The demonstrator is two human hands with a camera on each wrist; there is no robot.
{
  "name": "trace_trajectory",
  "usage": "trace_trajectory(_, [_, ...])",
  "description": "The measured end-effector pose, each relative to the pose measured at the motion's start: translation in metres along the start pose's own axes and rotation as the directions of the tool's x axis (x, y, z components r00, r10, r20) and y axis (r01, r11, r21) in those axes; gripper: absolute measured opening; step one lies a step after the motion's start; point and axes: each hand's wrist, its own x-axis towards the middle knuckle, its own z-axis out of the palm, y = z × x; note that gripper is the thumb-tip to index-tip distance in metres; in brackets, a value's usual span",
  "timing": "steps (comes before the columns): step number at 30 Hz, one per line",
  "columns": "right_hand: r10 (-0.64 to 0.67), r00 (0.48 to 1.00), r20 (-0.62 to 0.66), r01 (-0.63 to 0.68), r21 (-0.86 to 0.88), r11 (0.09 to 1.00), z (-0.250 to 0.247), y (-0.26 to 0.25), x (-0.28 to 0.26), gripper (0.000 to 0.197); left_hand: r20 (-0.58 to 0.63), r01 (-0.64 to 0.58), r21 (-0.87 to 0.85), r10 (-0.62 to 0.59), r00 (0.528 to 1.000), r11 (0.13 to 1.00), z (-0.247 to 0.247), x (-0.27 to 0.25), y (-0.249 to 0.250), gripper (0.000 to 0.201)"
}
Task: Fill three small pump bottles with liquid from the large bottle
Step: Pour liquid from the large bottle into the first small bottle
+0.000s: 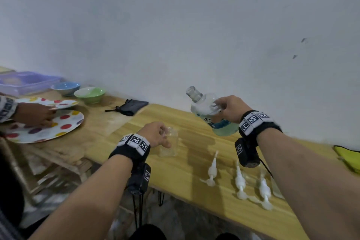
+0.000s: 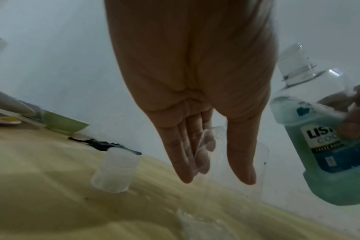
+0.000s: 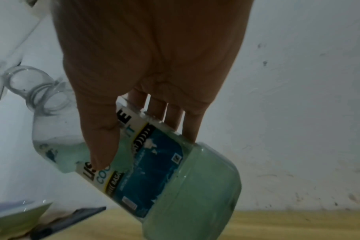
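Three white pump heads [image 1: 239,179] lie at lower right of the head view on the wooden table [image 1: 187,177]. Right hand [image 1: 229,109] grips the uncapped large bottle [image 1: 210,111], neck tilted toward upper left, above and right of the clear small bottle [image 1: 169,144] that the left hand [image 1: 155,134] pinches upright at centre. Behind rises a white wall [image 1: 175,25].

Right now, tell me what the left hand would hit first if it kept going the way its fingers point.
The left hand already holds the small clear bottle; its fingers point down, so the wooden table comes next, though depth is hard to judge.
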Motion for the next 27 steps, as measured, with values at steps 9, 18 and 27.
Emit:
trace_trajectory(9, [0.036,0.981,0.19,0.02,-0.288,0.957,0.036,-0.013,0.006,0.055,-0.028,-0.013,-0.046,0.012,1.0,0.999,0.001,0.007,-0.013,0.047])
trace_trajectory(18, [0.088,0.971,0.222,0.011,-0.408,0.913,0.042,-0.021,0.004,0.053,-0.012,-0.014,-0.116,0.013,1.0,0.993,-0.001,0.006,-0.014,0.048])
trace_trajectory(27, [0.06,0.974,0.22,0.051,-0.468,0.882,0.043,-0.033,0.003,0.052,-0.031,-0.018,-0.116,0.014,0.999,0.993,-0.002,0.004,-0.013,0.046])
